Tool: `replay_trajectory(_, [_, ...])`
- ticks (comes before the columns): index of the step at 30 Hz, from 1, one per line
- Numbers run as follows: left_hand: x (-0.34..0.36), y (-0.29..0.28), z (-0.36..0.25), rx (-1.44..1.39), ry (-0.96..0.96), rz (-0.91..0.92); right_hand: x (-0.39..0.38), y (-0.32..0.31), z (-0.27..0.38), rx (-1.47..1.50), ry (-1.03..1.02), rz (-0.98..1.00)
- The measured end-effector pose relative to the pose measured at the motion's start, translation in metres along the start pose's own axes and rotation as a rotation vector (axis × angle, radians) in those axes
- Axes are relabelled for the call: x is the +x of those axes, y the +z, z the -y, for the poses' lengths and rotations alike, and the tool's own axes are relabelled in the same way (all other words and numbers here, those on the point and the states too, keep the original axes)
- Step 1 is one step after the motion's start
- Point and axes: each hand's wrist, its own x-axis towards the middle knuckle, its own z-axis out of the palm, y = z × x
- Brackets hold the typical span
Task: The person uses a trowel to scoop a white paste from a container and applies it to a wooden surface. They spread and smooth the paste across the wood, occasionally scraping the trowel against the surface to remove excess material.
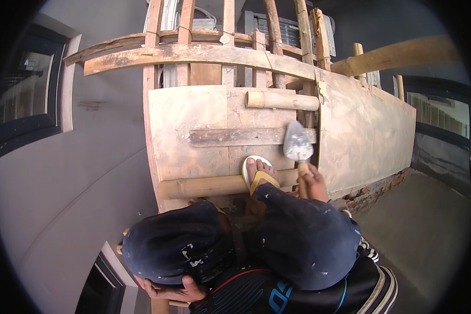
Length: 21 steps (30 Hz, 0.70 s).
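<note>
My right hand [314, 183] is closed round the wooden handle of a pointed trowel [298, 144]. The blade points away from me and carries whitish smears. Below it lies a dark, worn plank [246, 137] on the plywood platform [188, 107]. My left hand [175, 291] rests against my bent left knee, thumb apart from the fingers; the knee partly hides the fingers, and nothing shows in the hand. Beside the trowel, my foot in a yellow-strapped sandal [260, 175] stands against a bamboo pole [206, 186].
A short bamboo piece [282, 100] lies farther out. Beyond it rises a frame of wooden slats with a curved rail [193, 55]. A plywood sheet [363, 133] stands to the right, above broken brick edging [377, 189]. Grey wall [99, 162] and dark-framed windows [29, 99] flank the platform.
</note>
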Motion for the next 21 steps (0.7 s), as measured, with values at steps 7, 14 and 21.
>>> replay_trajectory(7, [0.000, -0.003, -0.001, -0.023, 0.006, 0.006, 0.050, -0.061, 0.056, -1.414, -0.667, -0.141])
replay_trajectory(14, [-0.001, -0.009, -0.010, 0.005, -0.016, 0.008, 0.050, -0.063, 0.103, -1.821, -0.668, 0.100])
replay_trajectory(21, [-0.002, -0.005, -0.007, 0.046, -0.039, -0.026, 0.075, -0.033, 0.165, -1.809, -1.017, 0.290])
